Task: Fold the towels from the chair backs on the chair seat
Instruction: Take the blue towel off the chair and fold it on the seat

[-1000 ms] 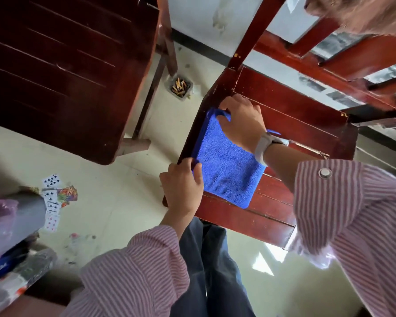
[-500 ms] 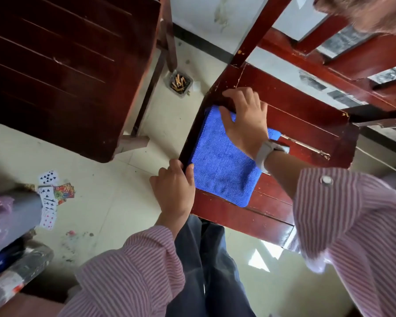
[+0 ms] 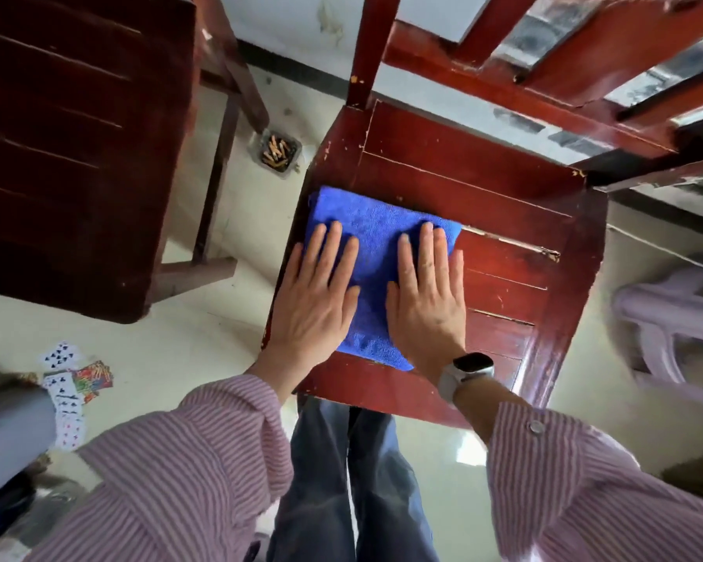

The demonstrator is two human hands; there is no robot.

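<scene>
Towel (image 3: 376,233), fluffy blue square, lies under flat-fingered left hand (image 3: 315,304) and right hand (image 3: 427,306), neither in a grip.

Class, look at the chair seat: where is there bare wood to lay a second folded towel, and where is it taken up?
Bare: the chair seat right of the blue towel and behind it, toward the backrest. Crowded: the front-left part, where left hand and right hand press flat on the towel.

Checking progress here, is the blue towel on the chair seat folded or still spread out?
Folded: the blue towel lies as a compact, thick-edged square on the chair seat, both hands pressing it flat.
</scene>
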